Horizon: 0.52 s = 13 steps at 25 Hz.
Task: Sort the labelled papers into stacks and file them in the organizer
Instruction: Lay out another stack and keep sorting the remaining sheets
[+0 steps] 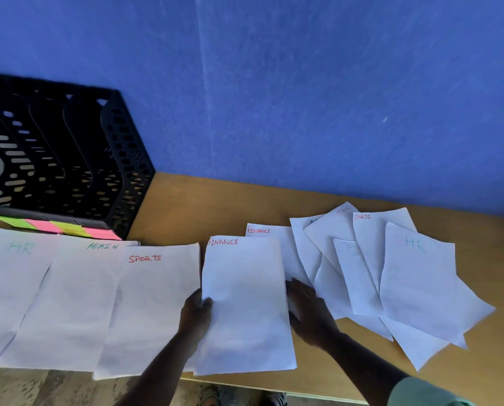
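The left hand (196, 312) pinches the left edge of the FINANCE sheet (245, 306), thumb on top; the right hand (309, 309) lies at its right edge, fingers straight and spread; HR, ADMIN and SPORTS sheets (154, 303) lie in a row to the left on the worktop (204, 209); a loose pile of papers (391, 273) fans to the right; the black organizer (60, 159) stands at the far left.

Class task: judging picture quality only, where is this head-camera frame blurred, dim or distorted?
Head view: right hand motion-smeared; organizer soft and dark; wide lens bends the table edge; HR label faint, FINANCE label crisp.
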### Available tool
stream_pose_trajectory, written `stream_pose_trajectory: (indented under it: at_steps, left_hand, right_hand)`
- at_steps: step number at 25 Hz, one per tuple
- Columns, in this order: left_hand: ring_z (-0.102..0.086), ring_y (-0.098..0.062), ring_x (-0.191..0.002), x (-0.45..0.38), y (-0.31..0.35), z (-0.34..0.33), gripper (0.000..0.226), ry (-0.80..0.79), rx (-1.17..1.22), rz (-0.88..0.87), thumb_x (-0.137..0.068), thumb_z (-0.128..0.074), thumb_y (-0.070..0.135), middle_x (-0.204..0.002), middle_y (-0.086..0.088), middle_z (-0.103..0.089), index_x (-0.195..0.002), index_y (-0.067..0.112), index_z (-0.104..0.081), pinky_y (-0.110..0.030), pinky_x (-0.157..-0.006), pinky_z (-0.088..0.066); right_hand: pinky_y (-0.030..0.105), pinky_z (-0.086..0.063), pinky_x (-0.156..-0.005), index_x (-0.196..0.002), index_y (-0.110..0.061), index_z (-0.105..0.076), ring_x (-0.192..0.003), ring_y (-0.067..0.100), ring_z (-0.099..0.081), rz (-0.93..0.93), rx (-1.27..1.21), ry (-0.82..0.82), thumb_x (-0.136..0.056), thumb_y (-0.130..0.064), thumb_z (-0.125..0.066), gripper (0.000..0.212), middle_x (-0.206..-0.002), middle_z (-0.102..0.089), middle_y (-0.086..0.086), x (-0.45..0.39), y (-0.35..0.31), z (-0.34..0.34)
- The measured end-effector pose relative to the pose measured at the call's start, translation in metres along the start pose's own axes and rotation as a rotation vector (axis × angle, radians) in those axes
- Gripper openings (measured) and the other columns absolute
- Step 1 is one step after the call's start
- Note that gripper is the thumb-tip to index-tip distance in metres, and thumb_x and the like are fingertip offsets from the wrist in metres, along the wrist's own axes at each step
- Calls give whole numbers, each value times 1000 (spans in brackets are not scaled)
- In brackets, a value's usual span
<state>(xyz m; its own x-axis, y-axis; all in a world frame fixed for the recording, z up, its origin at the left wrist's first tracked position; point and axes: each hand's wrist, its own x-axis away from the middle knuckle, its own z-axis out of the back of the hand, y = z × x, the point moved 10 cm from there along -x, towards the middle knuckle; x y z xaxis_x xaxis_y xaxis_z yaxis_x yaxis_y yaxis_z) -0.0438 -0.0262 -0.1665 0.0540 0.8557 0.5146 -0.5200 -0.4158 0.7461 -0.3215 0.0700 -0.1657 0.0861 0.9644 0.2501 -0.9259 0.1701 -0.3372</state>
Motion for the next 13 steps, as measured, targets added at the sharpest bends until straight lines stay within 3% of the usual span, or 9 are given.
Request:
stream_pose_trajectory:
  at_steps: [2, 5, 7, 9, 11, 13]
  left_hand:
    - [-64, -17, -85, -1, 10, -23, 27, -13, 47, 30, -96, -49, 11, -105, -3, -70, -117, 16, -65, -22, -67, -46]
    - [-58, -10, -68, -7, 26, -46, 22, -19, 64, 44, -95, -48, 12, -87, 5, -66, -107, 20, -65, -20, -56, -42]
    - [-58, -15, -70, -10, 34, -59, 20, -38, 65, 51, -96, -47, 13, -90, 1, -67, -104, 21, -64, -24, -58, -42]
    - [-59, -15, -73, -11, 41, -65, 18, -35, 59, 43, -96, -48, 13, -93, 2, -66, -102, 23, -63, -24, -60, -43]
    - [-58, -16, -75, -11, 46, -69, 19, -29, 75, 36, -96, -48, 13, -96, -1, -67, -102, 22, -63, -24, -60, -42]
    - [-60, -19, -83, -10, 49, -69, 21, -27, 82, 40, -97, -47, 14, -103, -2, -67, -110, 19, -63, -25, -65, -44]
  right_hand:
    - [43, -42, -111, -144, -20, -51, -142, 26, -44, -262, -54, 165, -93, -36, -59, 54, -150, -50, -1, 7, 27, 22]
    - [44, -39, -114, -152, -16, -38, -145, 28, -35, -563, -82, 139, -94, -42, -62, 68, -159, -35, 4, 21, 55, 24]
    - [43, -40, -114, -154, -13, -32, -144, 29, -36, -602, -101, 134, -94, -46, -62, 75, -157, -36, 8, 23, 61, 24]
    - [42, -44, -109, -149, -9, -39, -134, 32, -45, -632, -245, 192, -98, -42, -59, 64, -145, -46, 14, 20, 62, 26]
    - [37, -50, -96, -138, -8, -50, -119, 32, -57, -690, -499, 237, -104, -40, -49, 47, -129, -58, 14, 13, 62, 23]
    - [30, -50, -75, -117, -8, -60, -90, 23, -65, -697, -776, 219, -103, -50, -44, 47, -100, -66, 6, 5, 54, 17]
